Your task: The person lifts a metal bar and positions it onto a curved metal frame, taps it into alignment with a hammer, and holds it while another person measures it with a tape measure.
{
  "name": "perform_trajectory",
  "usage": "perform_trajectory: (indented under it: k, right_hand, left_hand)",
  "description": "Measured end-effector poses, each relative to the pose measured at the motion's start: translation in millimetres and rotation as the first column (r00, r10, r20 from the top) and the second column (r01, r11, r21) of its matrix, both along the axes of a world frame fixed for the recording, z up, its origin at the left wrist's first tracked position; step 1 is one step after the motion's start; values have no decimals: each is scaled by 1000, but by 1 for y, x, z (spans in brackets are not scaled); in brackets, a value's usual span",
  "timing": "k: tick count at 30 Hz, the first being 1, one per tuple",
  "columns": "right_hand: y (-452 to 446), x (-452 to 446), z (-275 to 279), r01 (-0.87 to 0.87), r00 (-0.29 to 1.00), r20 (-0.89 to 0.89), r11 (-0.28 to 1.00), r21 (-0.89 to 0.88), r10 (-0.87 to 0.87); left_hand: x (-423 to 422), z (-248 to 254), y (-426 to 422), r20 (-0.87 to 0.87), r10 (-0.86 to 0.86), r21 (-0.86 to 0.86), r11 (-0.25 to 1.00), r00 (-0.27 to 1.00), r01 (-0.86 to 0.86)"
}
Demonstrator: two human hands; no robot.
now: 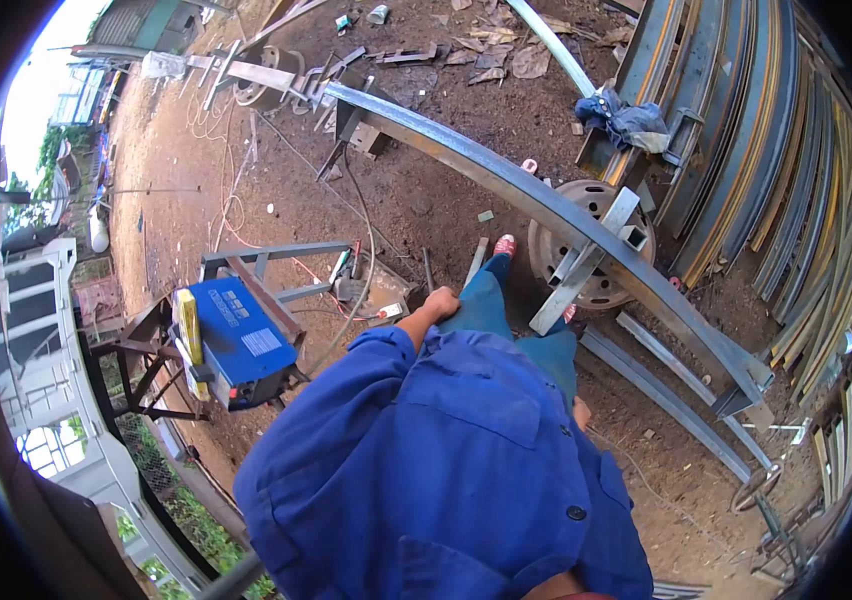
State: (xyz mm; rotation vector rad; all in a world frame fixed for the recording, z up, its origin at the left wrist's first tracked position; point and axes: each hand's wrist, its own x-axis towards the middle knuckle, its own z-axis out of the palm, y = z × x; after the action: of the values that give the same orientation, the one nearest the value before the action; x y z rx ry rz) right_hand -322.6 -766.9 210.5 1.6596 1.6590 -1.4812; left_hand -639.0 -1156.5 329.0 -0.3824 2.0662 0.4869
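My left hand (438,303) hangs beside my thigh with its fingers curled in. A thin dark rod (427,265) shows right beyond it; whether the hand grips the rod, I cannot tell. Only a small part of my right hand (581,412) shows past the blue jacket, its fingers mostly hidden. In front of my legs, a long steel beam (506,178) runs across the work area. It crosses over a round wheel rim (556,215) with short square tubes (576,275) around it.
To my left, a blue welding machine (238,325) sits on a metal frame. Cables (371,230) trail over the dirt. Many steel lengths (726,120) are stacked at the right, with a dark cloth (626,120) by them. Two long bars (661,400) lie near my feet.
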Motion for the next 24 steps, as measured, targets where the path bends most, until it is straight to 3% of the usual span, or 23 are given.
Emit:
perform_trajectory:
  k: [1,3,4,5,6,7,9,12,14,16,19,22,24]
  right_hand:
    - [-10,-21,53,-24,997,-79,998,-62,19]
    - [-45,-84,146,219,976,32,969,-115,-216]
    - [-57,-80,139,400,912,-18,901,-166,-409]
    - [-54,-62,127,551,818,-54,806,-215,-573]
    - [-68,-88,163,621,775,-53,774,-124,-630]
    - [-77,-91,175,527,850,-14,850,-17,-527]
    - [-87,-114,181,427,902,18,899,99,-431]
    - [-98,-135,197,115,993,-40,993,16,-114]
    - [-91,-153,204,26,999,-28,999,-24,-26]
    - [-87,-170,192,213,975,-42,973,-89,-217]
    - [-68,-207,171,115,993,-24,991,-72,-117]
    - [-59,-264,141,-15,993,-122,997,-70,6]
    - [-55,-305,107,-221,949,-242,974,-60,200]
  left_hand:
    - [-16,-14,-4,29,-73,-14,997,997,73]
    - [-48,-56,-14,-27,-86,93,992,996,88]
    - [-69,-74,-15,-30,-135,128,982,990,137]
    - [-90,-80,-10,9,-16,117,993,1000,14]
    - [-113,-86,-6,-44,-131,129,982,990,136]
    - [-139,-52,2,-146,-170,217,956,975,199]
    - [-174,-51,12,-216,12,293,955,976,53]
    - [-198,-65,22,-142,306,432,875,941,-219]
    - [-188,-73,22,-110,318,434,868,942,-243]
    - [-180,-77,15,-91,310,418,875,946,-246]
    - [-144,-82,-15,-82,275,349,908,958,-231]
    - [-109,-78,-75,-112,236,270,942,965,-199]
    - [-98,-59,-116,-132,205,160,970,970,-184]
